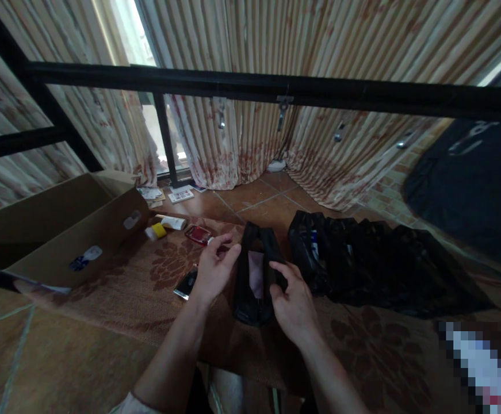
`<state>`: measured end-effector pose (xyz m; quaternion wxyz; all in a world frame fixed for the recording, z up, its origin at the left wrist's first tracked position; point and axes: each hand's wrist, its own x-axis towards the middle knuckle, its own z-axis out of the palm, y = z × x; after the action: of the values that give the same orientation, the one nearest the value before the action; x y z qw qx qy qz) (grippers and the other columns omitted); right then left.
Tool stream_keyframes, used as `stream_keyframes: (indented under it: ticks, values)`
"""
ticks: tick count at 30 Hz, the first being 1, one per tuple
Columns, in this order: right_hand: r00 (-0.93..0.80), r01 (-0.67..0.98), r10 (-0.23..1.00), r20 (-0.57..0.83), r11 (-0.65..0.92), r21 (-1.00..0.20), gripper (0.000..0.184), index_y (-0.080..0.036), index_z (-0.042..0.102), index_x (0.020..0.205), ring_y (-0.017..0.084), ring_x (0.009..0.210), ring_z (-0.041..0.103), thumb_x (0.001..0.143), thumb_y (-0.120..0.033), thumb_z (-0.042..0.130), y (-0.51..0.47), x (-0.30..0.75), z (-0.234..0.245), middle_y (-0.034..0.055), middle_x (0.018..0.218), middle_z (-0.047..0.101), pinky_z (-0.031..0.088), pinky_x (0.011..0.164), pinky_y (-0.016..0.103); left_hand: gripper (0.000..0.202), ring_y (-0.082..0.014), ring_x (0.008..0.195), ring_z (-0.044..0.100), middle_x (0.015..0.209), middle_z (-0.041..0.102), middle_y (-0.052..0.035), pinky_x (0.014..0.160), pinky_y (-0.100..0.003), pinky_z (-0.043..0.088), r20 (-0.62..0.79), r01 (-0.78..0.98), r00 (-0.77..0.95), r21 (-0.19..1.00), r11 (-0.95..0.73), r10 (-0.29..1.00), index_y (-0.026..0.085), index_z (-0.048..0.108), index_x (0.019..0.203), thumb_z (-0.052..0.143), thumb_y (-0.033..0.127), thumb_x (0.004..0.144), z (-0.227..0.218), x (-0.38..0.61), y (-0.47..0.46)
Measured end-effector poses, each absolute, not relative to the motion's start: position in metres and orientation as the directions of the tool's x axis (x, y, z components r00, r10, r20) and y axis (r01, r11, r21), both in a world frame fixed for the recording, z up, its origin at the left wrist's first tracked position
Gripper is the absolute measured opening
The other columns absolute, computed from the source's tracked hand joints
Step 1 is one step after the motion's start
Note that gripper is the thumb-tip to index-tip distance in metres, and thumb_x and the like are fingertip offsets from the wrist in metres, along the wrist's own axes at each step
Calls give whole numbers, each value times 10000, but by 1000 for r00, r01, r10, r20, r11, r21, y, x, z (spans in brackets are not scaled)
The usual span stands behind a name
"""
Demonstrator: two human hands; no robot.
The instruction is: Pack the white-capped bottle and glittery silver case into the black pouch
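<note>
A small black pouch (242, 302) stands upright on the brown patterned cloth, its top gaping in a long slot. Through the slot shows a flat greyish-purple surface. My left hand (218, 267) pinches the pouch's left rim, with the thumb along the edge. On the opposite side my right hand (294, 299) grips the right rim, its index finger and thumb bent at the edge and other fingers partly hidden. Just left of my left hand lie a red-framed item (198, 233) and a small black shiny packet (186, 284), partly behind my wrist.
Several black bags (362, 259) stand in a row on the right. An open cardboard box (103, 241) is at the left, with a white tube (173, 222) and a yellow-capped bottle (157, 231) beside it. A dark metal bar (250, 86) crosses before the curtains (241, 138).
</note>
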<state>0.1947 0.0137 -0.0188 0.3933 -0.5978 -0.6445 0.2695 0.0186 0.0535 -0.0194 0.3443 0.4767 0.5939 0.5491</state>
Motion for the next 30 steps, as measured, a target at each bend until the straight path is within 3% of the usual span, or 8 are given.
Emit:
stream_keyframes:
  ticks: [4, 7, 9, 14, 22, 30]
  values:
    - [1, 553, 987, 164, 136, -822, 464, -143, 640, 1190, 259, 1121, 629, 764, -142, 455, 15, 195, -20, 118, 1220, 631, 496, 974, 408, 395, -241, 991, 655, 1084, 690, -118, 914, -399, 511, 243, 461, -391, 886, -39, 888, 150, 651, 1136, 582, 417, 854, -34, -4, 62]
    - [-5, 554, 986, 168, 143, -820, 453, -149, 640, 1188, 259, 1109, 633, 772, -170, 460, 16, 195, -21, 115, 1207, 640, 500, 950, 405, 327, -293, 1125, 608, 1134, 668, -135, 1010, -446, 466, 304, 696, -415, 713, 84, 858, 164, 664, 1107, 601, 330, 833, -45, -30, 74]
    - [-13, 553, 986, 169, 148, -820, 445, -153, 644, 1181, 262, 1118, 628, 776, -181, 463, 15, 195, -20, 114, 1201, 643, 494, 953, 408, 394, -317, 1226, 550, 1234, 628, -152, 1059, -453, 433, 311, 773, -415, 616, 151, 855, 160, 633, 1192, 612, 282, 818, -51, -44, 81]
    - [-32, 536, 986, 166, 157, -829, 417, -186, 656, 1165, 250, 1101, 629, 789, -181, 477, 14, 195, -19, 93, 1161, 655, 491, 936, 394, 638, -379, 1384, 393, 1489, 410, -212, 1129, -495, 350, 269, 841, -415, 478, 253, 869, 140, 482, 1413, 631, 307, 815, -59, -64, 101]
    - [-53, 484, 993, 103, 115, -867, 356, -214, 661, 1151, 229, 1061, 645, 832, -231, 503, 15, 197, -22, 70, 1162, 660, 483, 918, 374, 659, -417, 1450, 251, 1594, 259, -141, 1087, -580, 366, 101, 923, -252, 324, 208, 962, 264, 538, 1379, 611, 125, 740, -67, -73, 125]
    - [-63, 485, 997, 51, 76, -871, 311, -218, 668, 1119, 236, 1052, 640, 853, -278, 519, 16, 196, -18, 65, 1136, 659, 461, 918, 378, 462, -345, 1369, 365, 1473, 443, -107, 1099, -498, 354, 138, 953, -118, 295, 73, 983, 221, 632, 1155, 649, 173, 696, -66, -75, 123]
